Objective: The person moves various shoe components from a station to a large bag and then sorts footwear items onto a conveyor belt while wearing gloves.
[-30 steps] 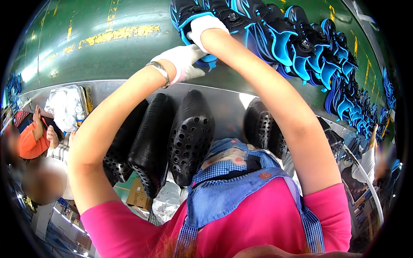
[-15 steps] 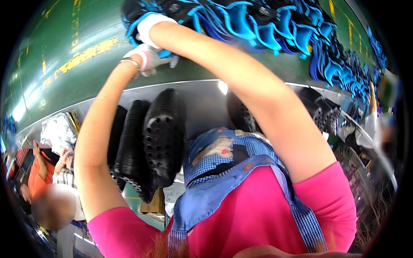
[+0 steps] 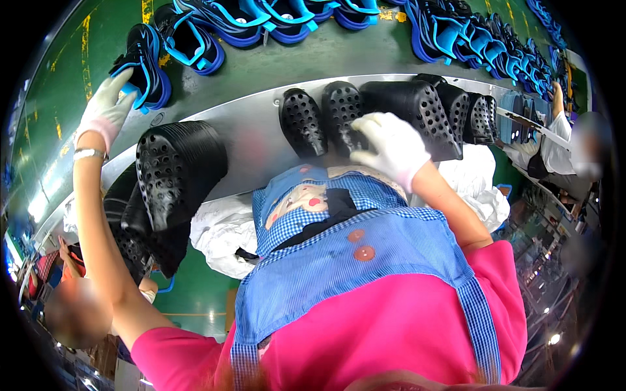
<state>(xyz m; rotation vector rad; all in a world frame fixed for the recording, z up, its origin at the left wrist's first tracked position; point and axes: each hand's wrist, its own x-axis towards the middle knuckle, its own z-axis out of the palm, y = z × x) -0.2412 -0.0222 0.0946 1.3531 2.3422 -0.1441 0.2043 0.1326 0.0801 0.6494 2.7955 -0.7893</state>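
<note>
My left hand (image 3: 106, 112), in a white glove, reaches over the green surface with its fingers spread. Its fingertips are at the heel end of a black-and-blue sneaker (image 3: 145, 68); whether they touch it I cannot tell. My right hand (image 3: 393, 146), also gloved in white, is above the metal ledge, thumb and fingers apart. Its fingertips come up to a black shoe-shaped form (image 3: 342, 112) full of round holes. A similar black form (image 3: 302, 120) lies just left of that one. Neither hand holds anything.
Stacks of black perforated forms stand on the ledge (image 3: 251, 107) at left (image 3: 163, 176) and right (image 3: 411, 107). A row of black-and-blue sneakers (image 3: 287, 19) runs along the green surface (image 3: 222, 85). White crumpled bags (image 3: 225, 231) hang below. Other people are at both sides.
My hands, close together at the sneakers before, have moved apart. My left hand is farther left; my right hand has come back to the black forms. The view has shifted too.
</note>
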